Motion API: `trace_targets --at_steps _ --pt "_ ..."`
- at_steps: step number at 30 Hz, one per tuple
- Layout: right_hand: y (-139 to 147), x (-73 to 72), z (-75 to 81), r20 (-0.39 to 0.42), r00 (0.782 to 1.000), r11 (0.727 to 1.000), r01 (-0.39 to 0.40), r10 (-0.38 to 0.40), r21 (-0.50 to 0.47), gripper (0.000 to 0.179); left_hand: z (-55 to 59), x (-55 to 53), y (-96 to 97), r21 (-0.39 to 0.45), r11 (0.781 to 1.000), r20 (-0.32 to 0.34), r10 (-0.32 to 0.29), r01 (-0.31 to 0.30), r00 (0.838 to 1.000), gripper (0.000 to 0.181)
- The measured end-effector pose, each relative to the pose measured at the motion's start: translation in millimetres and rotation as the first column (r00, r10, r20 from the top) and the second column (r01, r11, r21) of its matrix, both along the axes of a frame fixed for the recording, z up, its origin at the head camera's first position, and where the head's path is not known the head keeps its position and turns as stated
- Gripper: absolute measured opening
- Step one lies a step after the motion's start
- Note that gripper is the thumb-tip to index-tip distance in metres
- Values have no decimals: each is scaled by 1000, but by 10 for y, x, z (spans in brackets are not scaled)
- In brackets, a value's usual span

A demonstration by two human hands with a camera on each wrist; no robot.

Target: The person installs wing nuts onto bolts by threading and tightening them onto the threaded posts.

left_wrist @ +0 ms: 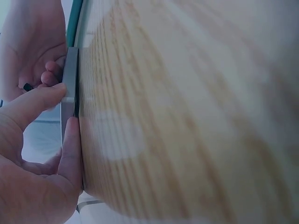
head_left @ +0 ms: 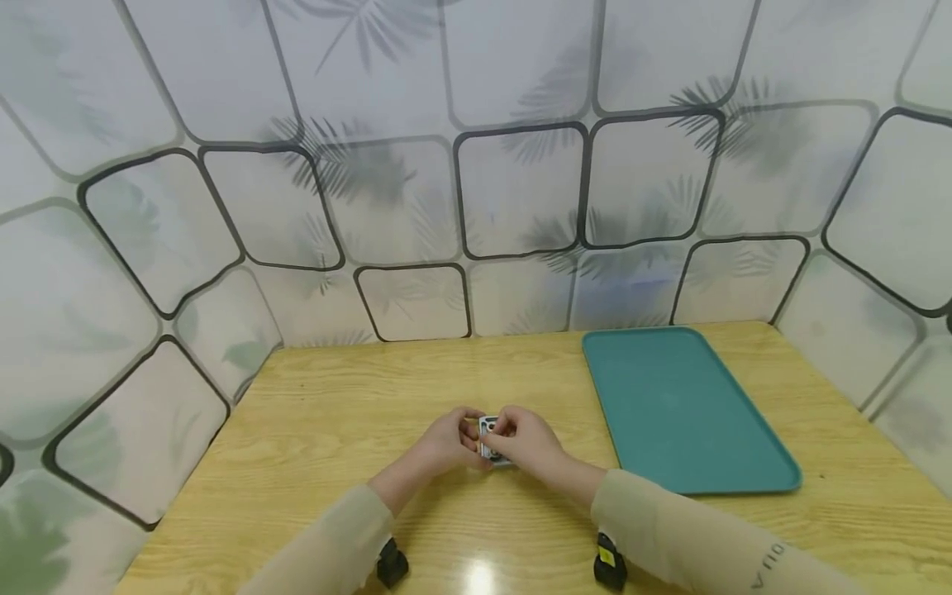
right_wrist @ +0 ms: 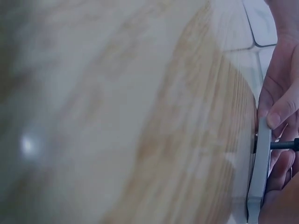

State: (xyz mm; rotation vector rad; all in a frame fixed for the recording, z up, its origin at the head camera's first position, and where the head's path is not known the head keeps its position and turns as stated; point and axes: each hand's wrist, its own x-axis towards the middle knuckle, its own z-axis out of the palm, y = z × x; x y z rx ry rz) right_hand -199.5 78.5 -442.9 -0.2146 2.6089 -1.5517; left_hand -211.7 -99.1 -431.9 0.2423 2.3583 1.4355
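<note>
A small silver metal plate (head_left: 487,424) with dark round spots lies close over the wooden table in the head view. My left hand (head_left: 449,438) grips its left side; the left wrist view shows the thumb (left_wrist: 44,98) and a fingertip on the plate's narrow edge (left_wrist: 70,74). From the face of the plate (right_wrist: 261,170) a black bolt (right_wrist: 280,145) stands out in the right wrist view. My right hand (head_left: 524,440) bends over the plate, thumb and forefinger pinching at the bolt. Those fingers hide part of the plate and the bolt's head.
A teal tray (head_left: 684,405) lies on the right of the wooden table (head_left: 357,388). Patterned cloth walls (head_left: 402,198) rise behind the table and along both sides. Small black devices (head_left: 392,564) sit under both wrists.
</note>
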Motion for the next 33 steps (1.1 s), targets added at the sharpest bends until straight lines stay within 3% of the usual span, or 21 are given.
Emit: trace_targets --at_steps 5,11,18,23,28,33 --pt "-31 -6 15 -31 998 998 50 -48 49 24 1 -1 -5 -6 1000 -9 -5 5 1000 77" --pt "-14 -12 12 -43 998 997 46 -44 53 26 -19 -7 8 -12 1000 -16 -5 4 1000 76" --pt "54 -22 53 62 998 987 19 -9 -158 23 -19 -34 14 -20 1000 -50 2 -3 999 74" --pt "146 -59 40 68 988 964 -117 137 -237 30 -17 -32 14 -22 1000 -36 5 -6 999 77" --pt "245 -97 -10 29 943 915 -313 330 -256 42 -11 -12 6 -20 1000 -19 1 -2 1000 78" --pt "304 -136 -42 -8 914 888 -397 406 -231 44 11 -14 6 -26 1000 -16 3 -3 1000 78"
